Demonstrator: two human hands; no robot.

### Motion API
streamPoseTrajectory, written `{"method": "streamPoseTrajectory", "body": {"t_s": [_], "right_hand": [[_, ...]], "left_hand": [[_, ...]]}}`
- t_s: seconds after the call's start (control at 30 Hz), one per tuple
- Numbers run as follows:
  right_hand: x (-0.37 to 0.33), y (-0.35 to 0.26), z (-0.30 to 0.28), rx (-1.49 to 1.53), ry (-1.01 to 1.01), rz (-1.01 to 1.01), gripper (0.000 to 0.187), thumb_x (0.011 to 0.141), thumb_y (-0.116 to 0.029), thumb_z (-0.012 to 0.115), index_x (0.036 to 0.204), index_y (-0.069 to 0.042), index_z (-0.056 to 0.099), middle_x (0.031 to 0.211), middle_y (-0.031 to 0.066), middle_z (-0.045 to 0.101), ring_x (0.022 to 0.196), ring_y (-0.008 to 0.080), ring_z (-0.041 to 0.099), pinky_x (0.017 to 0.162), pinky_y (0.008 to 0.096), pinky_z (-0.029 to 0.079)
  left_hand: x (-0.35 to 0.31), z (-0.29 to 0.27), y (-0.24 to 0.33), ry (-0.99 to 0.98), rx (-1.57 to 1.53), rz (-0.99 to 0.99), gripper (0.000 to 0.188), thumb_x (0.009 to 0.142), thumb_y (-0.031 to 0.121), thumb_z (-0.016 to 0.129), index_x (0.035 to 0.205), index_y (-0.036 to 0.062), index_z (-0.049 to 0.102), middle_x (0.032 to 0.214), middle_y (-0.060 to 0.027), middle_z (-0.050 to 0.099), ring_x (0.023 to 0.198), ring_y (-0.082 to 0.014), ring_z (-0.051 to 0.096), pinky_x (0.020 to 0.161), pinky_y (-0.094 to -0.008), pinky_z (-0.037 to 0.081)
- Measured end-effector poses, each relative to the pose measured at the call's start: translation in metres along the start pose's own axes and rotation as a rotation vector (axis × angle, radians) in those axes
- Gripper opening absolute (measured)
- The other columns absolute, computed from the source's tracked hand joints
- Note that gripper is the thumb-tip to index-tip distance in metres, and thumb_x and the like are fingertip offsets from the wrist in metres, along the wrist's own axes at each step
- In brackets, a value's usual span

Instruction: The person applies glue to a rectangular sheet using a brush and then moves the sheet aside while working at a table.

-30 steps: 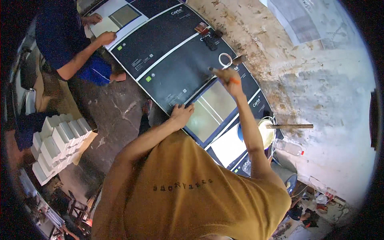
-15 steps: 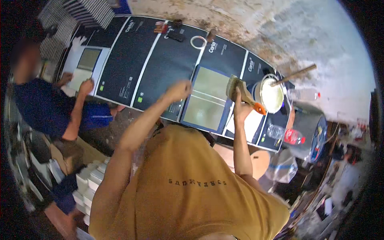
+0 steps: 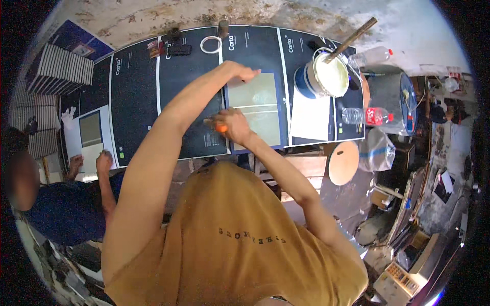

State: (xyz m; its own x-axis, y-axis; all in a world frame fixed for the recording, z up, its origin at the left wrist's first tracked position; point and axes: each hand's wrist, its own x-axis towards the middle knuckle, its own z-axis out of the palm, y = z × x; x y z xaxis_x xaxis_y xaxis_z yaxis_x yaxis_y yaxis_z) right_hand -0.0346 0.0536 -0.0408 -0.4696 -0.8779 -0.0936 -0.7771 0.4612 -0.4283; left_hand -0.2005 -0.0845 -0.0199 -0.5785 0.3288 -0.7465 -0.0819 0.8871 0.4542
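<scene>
Two beige boards with a narrow strip between them lie on a dark blue cover sheet, whose blue margin shows along the right and lower sides. My left hand is at the upper left corner of the boards, its fingers stretched along the top edge. In my right hand is a brush with an orange handle end, held over the left edge of the lower board. The hand hides most of the brush, bristles included.
A bucket of white paste with a wooden stick stands right of the boards, behind white paper. Plastic bottles lie at the table's right end. A tape roll is at the back. Another person works at left.
My right hand has carried the brush leftward across the boards to their left edge. My left hand has gone to the top edge, its fingers straighter. The whole view has also shifted.
</scene>
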Motion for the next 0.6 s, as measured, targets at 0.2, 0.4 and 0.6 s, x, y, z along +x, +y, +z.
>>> {"method": "streamPoseTrajectory", "body": {"t_s": [0.2, 0.4, 0.6], "right_hand": [[0.022, 0.012, 0.009, -0.1, 0.341, 0.294, 0.029, 0.086, -0.015, 0.055, 0.109, -0.014, 0.072, 0.106, 0.0115, 0.068, 0.104, 0.0322, 0.061, 0.096, 0.0478, 0.042], [-0.026, -0.008, -0.025, 0.169, 0.476, -0.008, 0.034, 0.085, -0.011, 0.057, 0.115, -0.015, 0.072, 0.099, 0.0136, 0.067, 0.092, 0.0325, 0.061, 0.086, 0.0439, 0.047], [-0.06, -0.01, 0.023, 0.255, 0.253, -0.044, 0.026, 0.083, -0.01, 0.058, 0.106, -0.008, 0.069, 0.101, 0.0174, 0.068, 0.091, 0.0395, 0.062, 0.083, 0.0503, 0.048]], "left_hand": [[-0.003, 0.01, -0.001, 0.035, -0.063, 0.07, 0.099, 0.094, 0.079, 0.008, 0.137, 0.0056, 0.059, 0.152, -0.0177, 0.046, 0.142, -0.0369, 0.041, 0.119, -0.0492, 0.029], [-0.017, 0.022, -0.011, 0.245, -0.051, -0.013, 0.103, 0.094, 0.079, 0.011, 0.138, -0.0026, 0.055, 0.151, -0.0227, 0.045, 0.144, -0.0376, 0.038, 0.12, -0.0534, 0.024], [-0.012, 0.031, -0.01, 0.232, -0.018, -0.015, 0.101, 0.094, 0.078, 0.013, 0.144, -0.0018, 0.049, 0.155, -0.0217, 0.039, 0.146, -0.038, 0.035, 0.119, -0.064, 0.014]]}}
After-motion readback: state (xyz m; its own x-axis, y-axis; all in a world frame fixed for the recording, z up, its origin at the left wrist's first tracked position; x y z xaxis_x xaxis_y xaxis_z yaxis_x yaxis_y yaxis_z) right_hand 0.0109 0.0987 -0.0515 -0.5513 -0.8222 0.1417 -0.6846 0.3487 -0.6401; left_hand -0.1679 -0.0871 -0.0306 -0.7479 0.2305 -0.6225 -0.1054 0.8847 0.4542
